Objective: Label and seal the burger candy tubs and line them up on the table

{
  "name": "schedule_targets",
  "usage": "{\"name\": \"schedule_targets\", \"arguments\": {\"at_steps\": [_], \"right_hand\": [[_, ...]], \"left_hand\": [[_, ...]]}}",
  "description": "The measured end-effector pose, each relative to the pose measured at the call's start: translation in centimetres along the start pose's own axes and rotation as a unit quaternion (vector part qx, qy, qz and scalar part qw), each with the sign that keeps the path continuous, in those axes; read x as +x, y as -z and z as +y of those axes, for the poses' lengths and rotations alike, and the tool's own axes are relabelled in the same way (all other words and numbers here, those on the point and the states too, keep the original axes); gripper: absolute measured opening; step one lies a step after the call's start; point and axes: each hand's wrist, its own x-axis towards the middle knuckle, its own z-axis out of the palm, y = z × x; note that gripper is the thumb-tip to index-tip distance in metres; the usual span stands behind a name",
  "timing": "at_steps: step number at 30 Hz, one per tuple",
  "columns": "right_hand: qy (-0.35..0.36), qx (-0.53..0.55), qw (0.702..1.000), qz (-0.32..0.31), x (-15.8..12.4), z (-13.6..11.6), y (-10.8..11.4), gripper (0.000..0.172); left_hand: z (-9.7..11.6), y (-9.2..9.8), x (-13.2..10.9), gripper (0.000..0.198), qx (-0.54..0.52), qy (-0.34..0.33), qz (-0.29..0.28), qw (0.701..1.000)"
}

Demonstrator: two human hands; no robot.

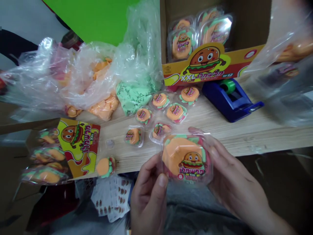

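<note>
HELD: left hand (pixel 149 195), right hand (pixel 236 176), fingers (pixel 216 153) spread, gripping clear burger tub (pixel 186 160) by edges | BOXED: tubs (pixel 182 44) in carton (pixel 207 67) | LOOSE: small tubs (pixel 158 100) on surface (pixel 232 133)

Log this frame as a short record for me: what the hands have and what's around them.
View: head camera, looking down over a wooden table
Left hand: holds the clear plastic burger tub at its lower left
Right hand: holds the same tub from the right
Things: smaller burger tubs lie on the table beyond the hands
Rest: cardboard display box with more tubs inside; blue tape dispenser; plastic bags of orange and green pieces; sheet of printed labels below the table edge
</note>
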Motion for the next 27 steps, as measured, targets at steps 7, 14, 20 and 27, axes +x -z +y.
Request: {"name": "schedule_targets", "arguments": {"at_steps": [7, 14, 20, 27], "right_hand": [[-0.012, 0.044, 0.999, 0.006, 0.5, -0.1, 0.2, 0.027], [-0.081, 0.030, 0.995, 0.046, 0.2, -1.2, -0.2, 0.025], [-0.052, 0.035, 0.997, 0.039, -0.2, -0.5, 0.4, 0.025], [-0.038, 0.056, 0.997, 0.042, -0.2, -0.3, 0.2, 0.029]], "left_hand": [[0.5, -0.4, -0.4, 0.025, -0.001, 0.005, -0.020, 1.000], [0.5, -0.2, -0.7, 0.028, 0.036, -0.051, -0.053, 0.997], [0.5, -0.6, -0.6, 0.030, 0.065, -0.092, -0.087, 0.990], [0.2, -0.4, -0.1, 0.047, 0.094, -0.173, -0.073, 0.978]]}}
